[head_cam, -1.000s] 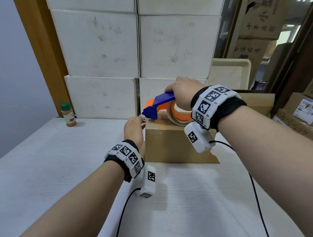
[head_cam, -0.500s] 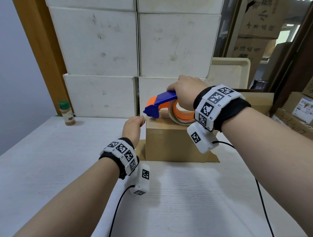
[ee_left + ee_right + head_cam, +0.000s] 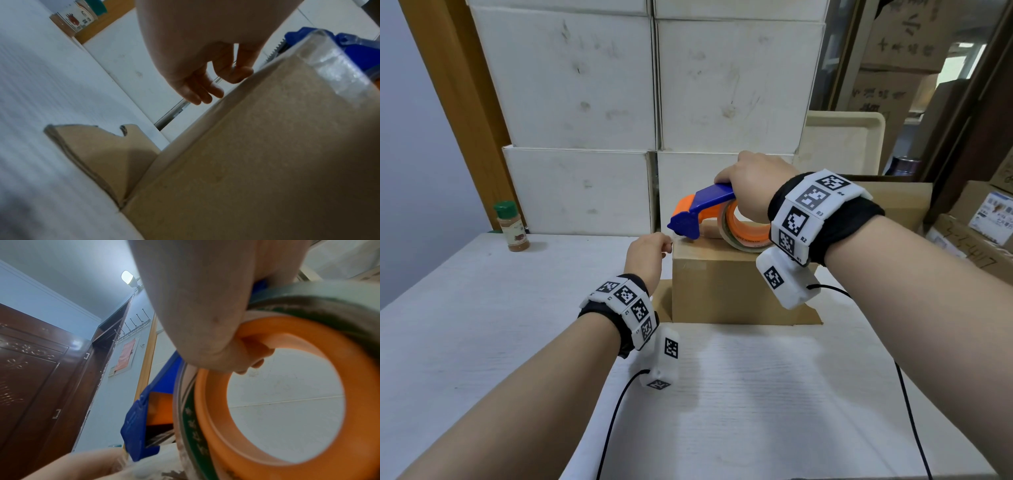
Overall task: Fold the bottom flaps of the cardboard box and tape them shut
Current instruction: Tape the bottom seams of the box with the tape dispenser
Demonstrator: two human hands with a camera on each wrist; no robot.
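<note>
- The right hand (image 3: 751,185) was wrapped around the blue handle of the tape dispenser (image 3: 709,214), fingers curled over the top; in the right wrist view a fingertip hooked inside the orange hub of the tape roll (image 3: 287,402).
- The dispenser's blue nose pointed toward the person's left and sat at the left end of the top of the cardboard box (image 3: 722,284), the roll resting on or just above that top face.
- The left hand (image 3: 647,253) was at the box's upper left corner, fingers loosely curled, thumb and forefinger (image 3: 242,73) close together at the edge. They may have been pinching the loose end of the clear tape (image 3: 337,71), but the left wrist view was too dim and blurred to settle it, so I cannot tell what, if anything, that hand held.
- A strip of clear tape lay over the top edge of the box and down its near side, just below the dispenser's toothed blade, as the left wrist view showed.
- The box stood on the white table (image 3: 482,325), its taped face up, with brown flaps (image 3: 98,154) splayed flat on the table at its foot on both sides.
- Behind the box rose a stack of white cartons (image 3: 571,89).
- A spice jar (image 3: 512,228) with a green cap stood well apart at the table's far left.
- A cream tray (image 3: 849,137) leaned at the back right, with brown cartons beyond it.
</note>
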